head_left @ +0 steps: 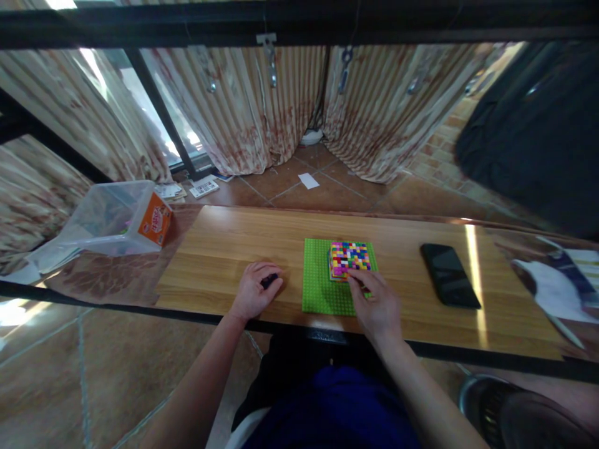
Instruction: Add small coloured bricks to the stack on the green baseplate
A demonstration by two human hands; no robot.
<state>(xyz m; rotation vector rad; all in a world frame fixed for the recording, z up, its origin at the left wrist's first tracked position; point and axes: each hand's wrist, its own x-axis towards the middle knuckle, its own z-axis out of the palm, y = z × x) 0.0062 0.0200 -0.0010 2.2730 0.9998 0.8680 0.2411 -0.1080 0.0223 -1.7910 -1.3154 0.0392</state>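
Observation:
A block of many-coloured toy bricks [350, 257] stands on the green studded baseplate [316, 293] at the middle of the table. My right hand [378, 304] reaches over the plate's right side, thumb and finger pinched at the block's front edge. Whatever lies between those fingertips is too small to make out. To the left of the plate, my left hand [255, 290] rests on the wood, curled around a small dark piece [269, 280]. That piece is partly covered by the fingers, and its exact kind does not show.
A black phone [450, 275] lies on the wooden tabletop [224, 249] to the right. A clear plastic bin [107, 218] with an orange label stands at the left end. White cloth and papers [555, 287] sit at the far right. Striped curtains [234, 112] hang beyond the table.

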